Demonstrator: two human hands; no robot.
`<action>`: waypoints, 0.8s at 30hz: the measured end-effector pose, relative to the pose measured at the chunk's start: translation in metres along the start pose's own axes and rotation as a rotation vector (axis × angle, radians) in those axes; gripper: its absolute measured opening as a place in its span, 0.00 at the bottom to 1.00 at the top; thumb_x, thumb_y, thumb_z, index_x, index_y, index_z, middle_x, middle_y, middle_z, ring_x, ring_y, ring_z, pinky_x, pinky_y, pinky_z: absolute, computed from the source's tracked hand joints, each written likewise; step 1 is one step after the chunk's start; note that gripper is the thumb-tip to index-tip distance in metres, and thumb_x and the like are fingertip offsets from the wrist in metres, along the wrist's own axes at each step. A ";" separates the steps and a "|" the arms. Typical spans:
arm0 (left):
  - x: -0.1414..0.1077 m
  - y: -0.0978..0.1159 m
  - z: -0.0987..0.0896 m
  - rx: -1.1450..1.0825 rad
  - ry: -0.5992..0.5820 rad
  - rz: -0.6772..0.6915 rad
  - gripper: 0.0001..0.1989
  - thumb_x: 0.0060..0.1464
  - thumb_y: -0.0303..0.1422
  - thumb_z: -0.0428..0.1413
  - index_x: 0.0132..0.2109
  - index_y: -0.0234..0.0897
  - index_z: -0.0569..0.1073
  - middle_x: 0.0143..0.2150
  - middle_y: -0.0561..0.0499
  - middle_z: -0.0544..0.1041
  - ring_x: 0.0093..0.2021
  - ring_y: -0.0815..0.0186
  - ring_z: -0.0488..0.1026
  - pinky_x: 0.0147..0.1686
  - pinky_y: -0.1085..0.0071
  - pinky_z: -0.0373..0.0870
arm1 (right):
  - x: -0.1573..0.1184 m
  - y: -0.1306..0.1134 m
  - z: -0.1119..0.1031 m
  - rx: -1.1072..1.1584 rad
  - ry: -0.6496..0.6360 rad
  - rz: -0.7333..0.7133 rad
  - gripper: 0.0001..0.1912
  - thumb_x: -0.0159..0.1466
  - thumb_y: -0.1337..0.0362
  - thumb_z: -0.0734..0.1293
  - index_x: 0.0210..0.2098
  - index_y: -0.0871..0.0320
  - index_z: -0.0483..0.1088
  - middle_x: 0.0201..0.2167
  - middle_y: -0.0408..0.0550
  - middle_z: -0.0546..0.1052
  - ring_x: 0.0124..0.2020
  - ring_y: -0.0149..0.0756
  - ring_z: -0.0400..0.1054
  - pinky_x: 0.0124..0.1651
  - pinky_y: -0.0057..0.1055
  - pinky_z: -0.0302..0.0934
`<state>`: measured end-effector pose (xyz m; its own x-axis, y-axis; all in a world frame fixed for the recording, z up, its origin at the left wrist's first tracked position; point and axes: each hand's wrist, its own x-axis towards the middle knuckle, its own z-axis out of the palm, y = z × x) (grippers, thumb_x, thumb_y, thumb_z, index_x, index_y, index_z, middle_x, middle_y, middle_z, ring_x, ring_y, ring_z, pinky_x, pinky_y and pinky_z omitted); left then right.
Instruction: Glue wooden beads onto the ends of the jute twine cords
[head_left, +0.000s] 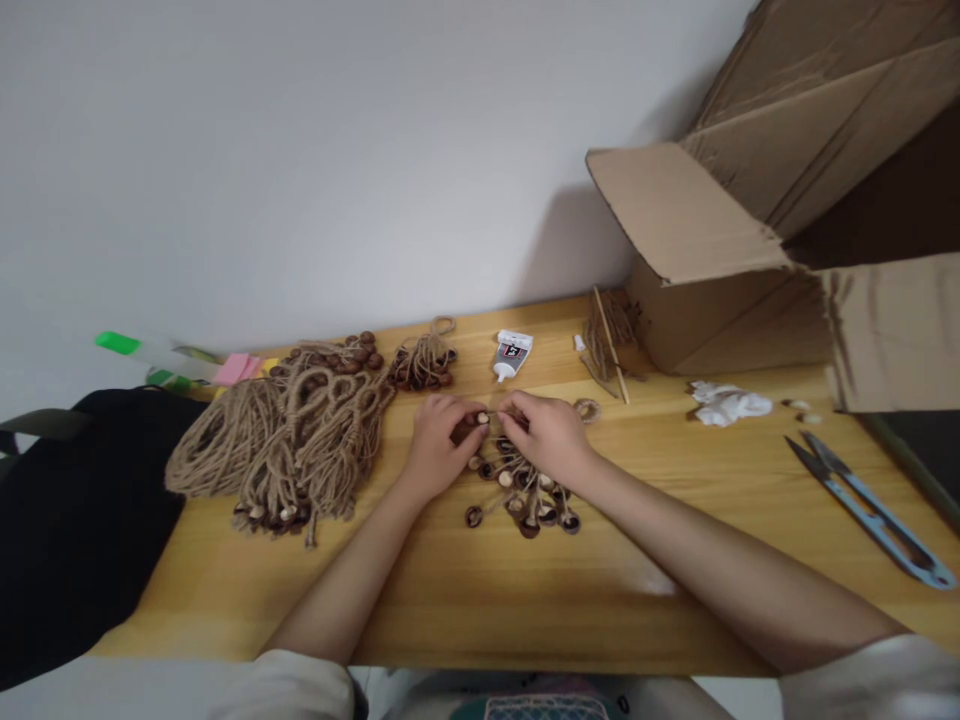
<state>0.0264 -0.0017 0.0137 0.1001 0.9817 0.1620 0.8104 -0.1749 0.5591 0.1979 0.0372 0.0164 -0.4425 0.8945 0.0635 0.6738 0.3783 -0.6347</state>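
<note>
My left hand [441,445] pinches a small brown nut shell [482,418] with a pale middle between thumb and fingers. Close beside it, my right hand [551,435] has its thumb and fingertips closed on a thin piece of twine at the shell. Below and between the hands lies a bunch of twine strands [517,465] ending in several brown shells [529,525], some with pale plugs inside. Beyond my hands lies a white and grey glue tube [512,355], nozzle towards me. Behind my right hand is a small twine ring [587,410].
Heaped twine [315,440] and a smaller shell bunch [424,362] lie left, past a black bag [82,530]. Right are a thin stick [611,345], crumpled white tissue [727,402], blue-handled snips [870,510] and an open cardboard box [735,325]. A wall rises behind the wooden table [450,610].
</note>
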 end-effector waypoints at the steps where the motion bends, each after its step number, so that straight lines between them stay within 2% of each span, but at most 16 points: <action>1: 0.000 0.000 0.000 0.001 -0.002 0.000 0.08 0.53 0.32 0.56 0.42 0.40 0.74 0.33 0.51 0.74 0.39 0.61 0.66 0.41 0.64 0.61 | 0.000 0.000 0.000 0.009 -0.009 -0.014 0.08 0.61 0.63 0.62 0.34 0.54 0.73 0.28 0.43 0.78 0.30 0.33 0.69 0.31 0.27 0.51; 16: 0.000 0.001 0.000 -0.006 -0.002 0.003 0.08 0.53 0.31 0.56 0.41 0.38 0.74 0.33 0.51 0.73 0.39 0.61 0.66 0.41 0.64 0.60 | 0.000 -0.001 -0.001 0.016 -0.006 0.004 0.08 0.62 0.63 0.61 0.35 0.54 0.72 0.30 0.43 0.78 0.32 0.34 0.70 0.32 0.27 0.51; 24: 0.000 0.000 0.000 0.003 -0.003 -0.002 0.07 0.53 0.31 0.56 0.41 0.39 0.74 0.32 0.51 0.73 0.39 0.61 0.66 0.41 0.64 0.61 | -0.001 0.000 -0.001 0.010 -0.010 -0.005 0.07 0.61 0.63 0.61 0.34 0.54 0.72 0.27 0.42 0.77 0.30 0.33 0.69 0.31 0.27 0.49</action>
<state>0.0268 -0.0014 0.0140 0.1003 0.9823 0.1585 0.8122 -0.1729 0.5572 0.1983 0.0365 0.0171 -0.4515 0.8903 0.0593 0.6656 0.3804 -0.6420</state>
